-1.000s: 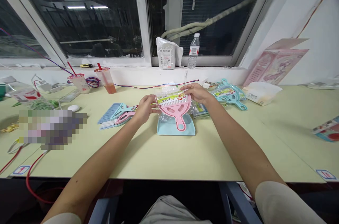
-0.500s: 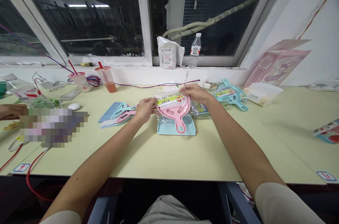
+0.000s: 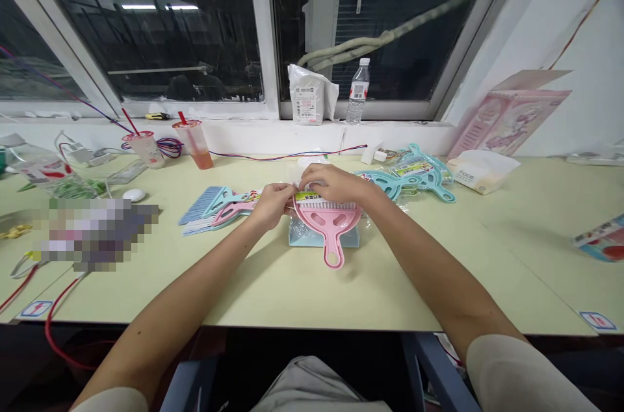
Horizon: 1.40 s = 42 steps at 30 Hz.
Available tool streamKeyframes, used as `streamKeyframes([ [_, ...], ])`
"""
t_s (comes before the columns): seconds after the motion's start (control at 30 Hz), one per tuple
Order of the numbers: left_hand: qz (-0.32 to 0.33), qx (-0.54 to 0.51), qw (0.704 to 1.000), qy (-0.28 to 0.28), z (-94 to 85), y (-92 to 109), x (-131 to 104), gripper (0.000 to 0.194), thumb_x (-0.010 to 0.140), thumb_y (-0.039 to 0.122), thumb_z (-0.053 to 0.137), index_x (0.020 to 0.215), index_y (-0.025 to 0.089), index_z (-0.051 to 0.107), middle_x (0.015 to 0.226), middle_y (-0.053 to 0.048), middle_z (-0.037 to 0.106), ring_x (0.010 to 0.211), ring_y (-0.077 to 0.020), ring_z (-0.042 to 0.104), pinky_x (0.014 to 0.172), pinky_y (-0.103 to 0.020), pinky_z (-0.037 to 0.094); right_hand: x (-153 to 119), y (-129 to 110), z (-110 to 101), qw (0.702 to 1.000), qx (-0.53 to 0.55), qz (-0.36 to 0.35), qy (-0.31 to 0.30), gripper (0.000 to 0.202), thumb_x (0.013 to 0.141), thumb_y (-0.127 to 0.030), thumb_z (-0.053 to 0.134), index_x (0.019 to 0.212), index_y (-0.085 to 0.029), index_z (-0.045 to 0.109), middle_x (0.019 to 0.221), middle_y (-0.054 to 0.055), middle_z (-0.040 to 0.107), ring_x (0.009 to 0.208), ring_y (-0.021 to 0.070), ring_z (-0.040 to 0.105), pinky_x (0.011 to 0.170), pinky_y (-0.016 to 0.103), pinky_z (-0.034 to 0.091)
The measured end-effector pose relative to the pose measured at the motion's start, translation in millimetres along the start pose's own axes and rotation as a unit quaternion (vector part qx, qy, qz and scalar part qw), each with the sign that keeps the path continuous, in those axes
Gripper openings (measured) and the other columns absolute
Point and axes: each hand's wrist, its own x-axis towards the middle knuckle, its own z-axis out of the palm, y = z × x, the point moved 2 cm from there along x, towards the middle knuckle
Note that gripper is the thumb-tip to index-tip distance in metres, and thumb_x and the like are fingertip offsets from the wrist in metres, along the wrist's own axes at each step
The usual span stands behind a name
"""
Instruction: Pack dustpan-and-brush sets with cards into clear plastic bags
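A pink dustpan (image 3: 333,220) with a white-bristled brush (image 3: 325,204) lies in a clear plastic wrapper with a yellow-green label, its handle pointing toward me. My left hand (image 3: 273,206) is closed, pinching the set's left upper edge. Over the top of the set, the fingers of my right hand (image 3: 336,184) are closed on the wrapper close to my left fingertips, hiding much of the label. Below it on the table is a light blue dustpan (image 3: 298,236). Left of my hands lie a blue brush (image 3: 207,201) and a pink-handled brush (image 3: 227,214).
Blue wrapped dustpan sets (image 3: 424,171) lie to the right. A tissue pack (image 3: 482,171) and a pink box (image 3: 511,119) stand farther right. Drink cups (image 3: 199,145) are at the back left; a water bottle (image 3: 358,93) stands on the sill. A blurred patch covers things at left.
My right hand has moved left across the set's top, close to my left hand. The pink set has shifted right and toward me. A person's hand at the far left has left the view.
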Motion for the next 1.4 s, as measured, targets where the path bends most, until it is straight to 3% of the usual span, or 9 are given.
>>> streamKeyframes([
  [0.33,-0.013,-0.006,0.999,-0.047,-5.7,-2.7,6.0,0.020,0.073,0.033,0.073,0.077,0.014,0.067,0.073,-0.009,0.068,0.060,-0.0209,0.069,0.057,-0.037,0.061,3.6,13.6,7.3,0.998,0.055,0.013,0.019,0.030,0.091,-0.011,0.055,0.110,-0.024,0.074,0.112,0.005,0.072,0.107,0.0199,0.064,0.097,0.036,0.048],
  [0.67,-0.009,-0.004,0.999,-0.048,-2.7,-1.3,2.6,0.019,0.074,0.033,0.073,0.077,0.014,0.067,0.071,-0.008,0.067,0.058,-0.0189,0.066,0.055,-0.035,0.059,1.0,16.6,11.0,0.993,0.108,0.040,-0.013,0.036,0.081,-0.005,0.059,0.109,-0.023,0.072,0.114,0.004,0.072,0.105,0.0183,0.065,0.096,0.034,0.048],
  [0.93,0.002,0.008,1.000,-0.001,1.6,-2.5,0.9,0.018,0.073,0.029,0.068,0.065,0.015,0.060,0.058,-0.002,0.058,0.051,-0.0152,0.059,0.044,-0.026,0.051,3.3,13.5,12.9,0.997,0.070,0.041,0.001,0.029,0.090,-0.009,0.051,0.099,-0.021,0.075,0.106,0.005,0.073,0.099,0.0194,0.065,0.094,0.035,0.048],
  [1.07,0.003,0.023,1.000,0.014,1.8,-5.1,1.8,0.020,0.073,0.028,0.067,0.061,0.016,0.056,0.052,0.001,0.053,0.046,-0.0140,0.056,0.044,-0.027,0.052,3.3,15.6,12.8,0.998,0.046,0.040,-0.008,0.029,0.089,-0.008,0.050,0.093,-0.022,0.076,0.104,0.005,0.073,0.097,0.0201,0.064,0.093,0.036,0.048],
  [1.4,0.013,0.044,0.998,0.043,-7.7,-2.4,7.6,0.016,0.073,0.028,0.065,0.067,0.014,0.060,0.059,-0.005,0.064,0.050,-0.0168,0.062,0.045,-0.028,0.054,-2.2,40.6,5.6,0.996,0.044,0.073,-0.023,0.032,0.082,-0.003,0.047,0.075,-0.021,0.073,0.109,0.004,0.072,0.100,0.0190,0.065,0.096,0.032,0.047],
])
